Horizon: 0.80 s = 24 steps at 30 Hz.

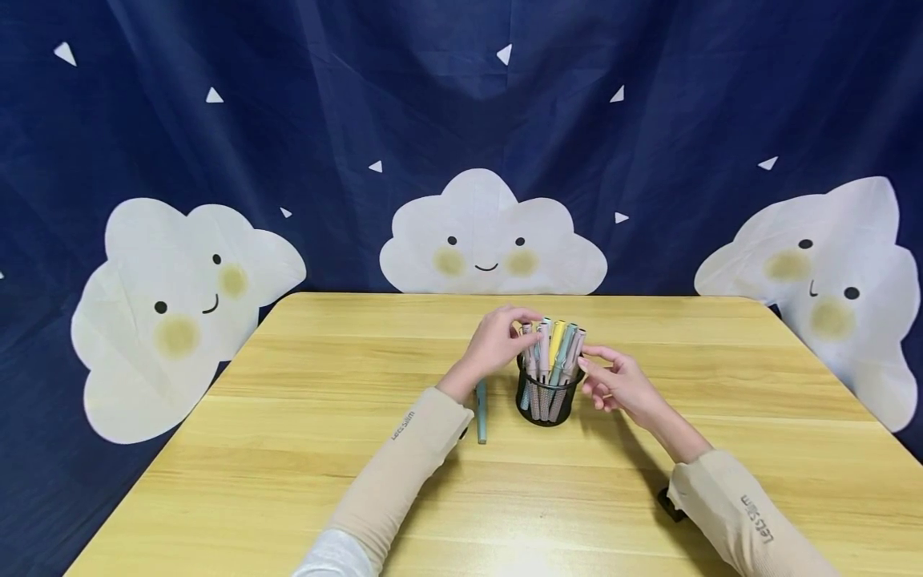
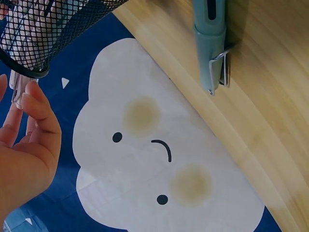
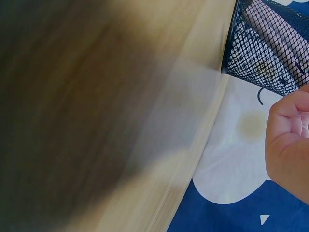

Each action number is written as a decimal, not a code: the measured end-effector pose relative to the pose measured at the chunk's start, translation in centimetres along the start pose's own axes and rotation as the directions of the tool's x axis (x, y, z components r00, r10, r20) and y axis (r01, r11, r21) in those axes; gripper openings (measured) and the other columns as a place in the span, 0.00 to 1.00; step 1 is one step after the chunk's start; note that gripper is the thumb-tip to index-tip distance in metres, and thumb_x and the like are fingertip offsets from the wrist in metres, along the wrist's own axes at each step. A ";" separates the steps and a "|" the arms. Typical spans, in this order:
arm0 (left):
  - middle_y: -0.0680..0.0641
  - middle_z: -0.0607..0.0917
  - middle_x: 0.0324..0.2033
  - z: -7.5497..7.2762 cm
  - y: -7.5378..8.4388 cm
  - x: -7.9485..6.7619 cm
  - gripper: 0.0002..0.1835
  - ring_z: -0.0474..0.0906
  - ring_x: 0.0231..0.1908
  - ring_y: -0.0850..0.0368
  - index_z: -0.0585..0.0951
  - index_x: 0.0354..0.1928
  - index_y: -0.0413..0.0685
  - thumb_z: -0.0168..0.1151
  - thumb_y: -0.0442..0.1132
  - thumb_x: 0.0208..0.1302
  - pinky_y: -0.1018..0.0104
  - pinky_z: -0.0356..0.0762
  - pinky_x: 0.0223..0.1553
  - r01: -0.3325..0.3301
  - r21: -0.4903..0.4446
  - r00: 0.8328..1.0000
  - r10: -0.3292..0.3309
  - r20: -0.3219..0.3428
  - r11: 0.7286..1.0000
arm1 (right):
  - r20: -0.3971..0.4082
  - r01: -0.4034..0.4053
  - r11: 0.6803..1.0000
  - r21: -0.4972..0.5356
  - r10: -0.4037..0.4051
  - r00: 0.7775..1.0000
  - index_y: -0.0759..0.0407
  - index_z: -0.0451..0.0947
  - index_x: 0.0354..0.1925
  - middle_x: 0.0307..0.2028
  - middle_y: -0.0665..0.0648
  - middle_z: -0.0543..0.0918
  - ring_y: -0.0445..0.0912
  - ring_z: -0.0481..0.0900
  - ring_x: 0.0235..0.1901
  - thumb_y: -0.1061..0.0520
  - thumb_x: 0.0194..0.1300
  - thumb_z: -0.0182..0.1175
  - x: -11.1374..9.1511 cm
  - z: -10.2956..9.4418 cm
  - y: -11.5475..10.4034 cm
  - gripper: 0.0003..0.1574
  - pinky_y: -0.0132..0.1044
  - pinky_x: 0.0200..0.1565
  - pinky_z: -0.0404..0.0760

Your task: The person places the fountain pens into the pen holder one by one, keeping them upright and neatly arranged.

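A black mesh pen holder (image 1: 546,409) stands upright on the table with several pens in it, among them pale pink ones, a yellow pen (image 1: 556,343) and grey-green ones. My left hand (image 1: 497,340) reaches over its left side and pinches the top of a pale pink pen (image 2: 18,89) between thumb and fingers. At the opposite side, my right hand (image 1: 616,385) has its index finger and thumb right at the rim, beside the pens. One teal pen (image 1: 481,413) lies on the table left of the holder, near my left wrist; its clip shows in the left wrist view.
The wooden table (image 1: 288,449) runs back to a dark blue curtain (image 1: 461,96) printed with smiling clouds. A dark wrist device (image 1: 671,505) sits under my right sleeve. Shadow darkens much of the tabletop in the right wrist view.
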<state>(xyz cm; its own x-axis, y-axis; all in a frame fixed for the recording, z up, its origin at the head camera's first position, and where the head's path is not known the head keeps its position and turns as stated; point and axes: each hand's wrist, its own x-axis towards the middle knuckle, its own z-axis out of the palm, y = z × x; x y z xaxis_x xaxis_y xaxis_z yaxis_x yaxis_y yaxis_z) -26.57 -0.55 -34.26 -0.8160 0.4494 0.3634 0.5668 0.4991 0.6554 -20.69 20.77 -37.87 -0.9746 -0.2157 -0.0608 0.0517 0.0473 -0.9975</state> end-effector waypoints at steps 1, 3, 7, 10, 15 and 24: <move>0.48 0.79 0.40 0.0 0.0 0.0 0.17 0.72 0.25 0.62 0.78 0.47 0.44 0.61 0.43 0.57 0.74 0.71 0.27 -0.002 -0.004 1.000 0.002 -0.003 1.000 | -0.001 -0.001 1.000 0.000 0.001 1.000 0.69 0.55 0.61 0.17 0.54 0.77 0.38 0.70 0.10 0.53 0.64 0.53 0.0 0.0 0.0 0.34 0.26 0.13 0.67; 0.47 0.79 0.39 -0.1 0.0 -0.1 0.17 0.73 0.26 0.61 0.78 0.48 0.43 0.60 0.43 0.58 0.74 0.71 0.29 -0.003 -0.008 1.000 0.003 -0.008 1.000 | -0.002 -0.005 1.000 0.002 0.005 1.000 0.69 0.55 0.61 0.17 0.54 0.77 0.38 0.69 0.10 0.53 0.64 0.53 0.0 0.0 0.0 0.34 0.26 0.13 0.67; 0.48 0.80 0.39 -0.2 -0.1 -0.2 0.17 0.73 0.27 0.61 0.78 0.47 0.42 0.59 0.44 0.59 0.74 0.71 0.31 0.008 -0.014 1.000 -0.009 -0.020 1.000 | -0.005 -0.012 1.000 0.003 0.012 1.000 0.68 0.55 0.62 0.18 0.54 0.77 0.38 0.69 0.10 0.53 0.64 0.53 -0.1 0.1 -0.1 0.34 0.26 0.13 0.67; 0.48 0.80 0.38 -0.3 -0.2 -0.2 0.16 0.73 0.27 0.60 0.78 0.47 0.43 0.58 0.43 0.60 0.74 0.71 0.31 0.017 -0.014 0.999 -0.018 -0.027 1.000 | -0.002 -0.008 1.000 0.000 0.008 1.000 0.69 0.54 0.62 0.18 0.53 0.77 0.38 0.69 0.11 0.53 0.65 0.52 -0.1 0.1 -0.2 0.34 0.26 0.13 0.67; 0.48 0.80 0.36 -0.5 -0.5 -0.4 0.15 0.73 0.28 0.57 0.78 0.46 0.43 0.58 0.43 0.60 0.73 0.70 0.31 0.009 -0.020 0.999 -0.009 -0.037 1.000 | -0.005 -0.009 1.000 -0.009 0.009 1.000 0.69 0.54 0.62 0.18 0.53 0.77 0.38 0.69 0.11 0.54 0.65 0.52 -0.1 0.1 -0.3 0.34 0.26 0.13 0.67; 0.49 0.81 0.33 -0.5 -1.0 -0.7 0.13 0.72 0.25 0.61 0.79 0.44 0.42 0.57 0.42 0.61 0.74 0.70 0.29 0.000 -0.033 0.998 -0.002 -0.062 0.999 | -0.004 0.001 1.000 -0.025 -0.001 1.000 0.69 0.54 0.62 0.17 0.53 0.77 0.39 0.69 0.10 0.54 0.66 0.51 0.0 0.1 -0.1 0.32 0.26 0.12 0.66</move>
<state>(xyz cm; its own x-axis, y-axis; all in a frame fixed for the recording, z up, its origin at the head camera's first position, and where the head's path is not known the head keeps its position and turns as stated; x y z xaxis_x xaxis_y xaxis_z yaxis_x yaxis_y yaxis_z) -26.65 -1.74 -34.87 -0.8223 0.4021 0.4025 0.5632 0.4743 0.6767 -20.64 20.68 -37.77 -0.9754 -0.2123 -0.0599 0.0455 0.0717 -0.9964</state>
